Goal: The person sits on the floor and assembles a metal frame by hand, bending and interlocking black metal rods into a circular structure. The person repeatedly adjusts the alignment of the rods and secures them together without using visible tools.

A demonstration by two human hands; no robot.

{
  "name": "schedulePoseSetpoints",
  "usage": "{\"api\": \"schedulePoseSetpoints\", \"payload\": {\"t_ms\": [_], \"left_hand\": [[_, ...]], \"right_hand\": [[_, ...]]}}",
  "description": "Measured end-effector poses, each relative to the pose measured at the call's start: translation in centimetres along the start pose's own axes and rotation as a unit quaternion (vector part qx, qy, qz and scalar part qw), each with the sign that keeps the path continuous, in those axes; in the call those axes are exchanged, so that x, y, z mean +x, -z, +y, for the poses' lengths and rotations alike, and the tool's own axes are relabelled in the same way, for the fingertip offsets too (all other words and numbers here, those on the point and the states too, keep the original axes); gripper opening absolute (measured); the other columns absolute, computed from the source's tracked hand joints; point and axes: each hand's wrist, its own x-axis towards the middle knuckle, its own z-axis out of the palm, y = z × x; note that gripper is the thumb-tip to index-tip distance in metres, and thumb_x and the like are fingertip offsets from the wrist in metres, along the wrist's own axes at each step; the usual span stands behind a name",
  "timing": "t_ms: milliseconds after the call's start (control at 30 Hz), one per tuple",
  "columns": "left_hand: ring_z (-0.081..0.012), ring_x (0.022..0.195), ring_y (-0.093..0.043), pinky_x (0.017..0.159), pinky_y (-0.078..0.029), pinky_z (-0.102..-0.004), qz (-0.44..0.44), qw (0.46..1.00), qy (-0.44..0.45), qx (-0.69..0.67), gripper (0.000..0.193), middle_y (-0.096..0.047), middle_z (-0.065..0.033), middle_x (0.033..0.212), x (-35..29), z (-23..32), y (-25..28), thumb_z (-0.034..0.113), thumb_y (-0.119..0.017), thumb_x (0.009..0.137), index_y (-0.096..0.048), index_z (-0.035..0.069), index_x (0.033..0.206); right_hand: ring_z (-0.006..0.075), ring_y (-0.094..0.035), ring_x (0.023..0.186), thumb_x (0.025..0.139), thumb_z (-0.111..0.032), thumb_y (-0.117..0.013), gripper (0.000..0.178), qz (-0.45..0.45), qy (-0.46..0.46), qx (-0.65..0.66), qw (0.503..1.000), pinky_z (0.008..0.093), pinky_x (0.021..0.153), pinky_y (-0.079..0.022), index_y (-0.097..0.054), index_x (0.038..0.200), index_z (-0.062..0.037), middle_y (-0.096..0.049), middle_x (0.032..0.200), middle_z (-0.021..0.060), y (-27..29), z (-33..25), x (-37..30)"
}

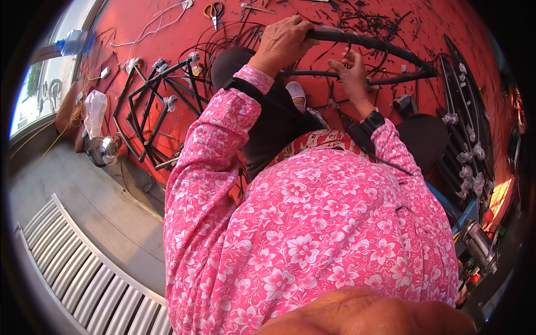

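From the head view, the left hand (283, 40) has its fingers wrapped tight over the near end of a curved black tube (373, 43) that lies across the red floor (145, 22). The right hand (350, 73) rests on a thinner black rod (312, 73) just below; its fingers look curled on it, though the angle blurs this. Orange-handled scissors (214, 11) lie beyond, and a black folding frame (159, 103) sits to the left.
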Motion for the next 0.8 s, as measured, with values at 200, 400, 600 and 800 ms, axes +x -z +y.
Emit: {"api": "schedulePoseSetpoints", "payload": {"t_ms": [200, 400, 600, 800], "left_hand": [[-0.0282, 0.089, -0.067, 0.073, -0.054, -0.0416, 0.015, 1.000, 0.003, 0.012, 0.034, -0.066, -0.0057, 0.092, 0.9, -1.2, -0.2, 0.039, -0.075, 0.081, -0.072, 0.013, 0.102], [-0.0304, 0.086, -0.068, 0.074, -0.053, -0.0428, -0.001, 1.000, 0.010, 0.005, 0.039, -0.067, -0.0070, 0.094, 1.3, -2.6, -0.5, 0.043, -0.073, 0.084, -0.073, 0.013, 0.109], [-0.0302, 0.086, -0.068, 0.073, -0.054, -0.0423, -0.006, 1.000, 0.017, 0.015, 0.039, -0.068, -0.0059, 0.096, 1.4, -2.9, -0.7, 0.044, -0.073, 0.084, -0.072, 0.014, 0.109], [-0.0296, 0.087, -0.068, 0.073, -0.054, -0.0414, 0.024, 0.999, 0.029, 0.028, 0.037, -0.067, -0.0061, 0.094, 0.6, -1.8, -1.6, 0.043, -0.073, 0.084, -0.072, 0.014, 0.107]], "right_hand": [[0.0149, -0.064, 0.094, 0.099, -0.028, -0.060, 0.028, -0.425, 0.044, -0.123, 0.896, 0.0311, 0.086, -0.050, -0.067, 0.110, -0.0040, -0.070, 0.099, 0.0046, 1.1, 9.4, -2.9], [0.0196, -0.070, 0.091, 0.099, -0.026, -0.059, 0.024, -0.436, -0.108, -0.098, 0.888, 0.0326, 0.082, -0.052, -0.070, 0.106, -0.0051, -0.073, 0.093, 0.0104, 6.0, 10.0, -9.1], [0.0209, -0.070, 0.077, 0.098, -0.020, -0.060, 0.021, -0.407, 0.007, -0.136, 0.903, 0.0320, 0.071, -0.053, -0.069, 0.101, -0.0010, -0.072, 0.086, 0.0104, 6.6, 1.6, -3.8], [0.0144, -0.066, 0.071, 0.100, -0.021, -0.059, 0.022, -0.310, -0.055, -0.013, 0.949, 0.0299, 0.066, -0.051, -0.069, 0.107, -0.0030, -0.068, 0.075, 0.0088, 3.8, -3.4, -3.0]]}}
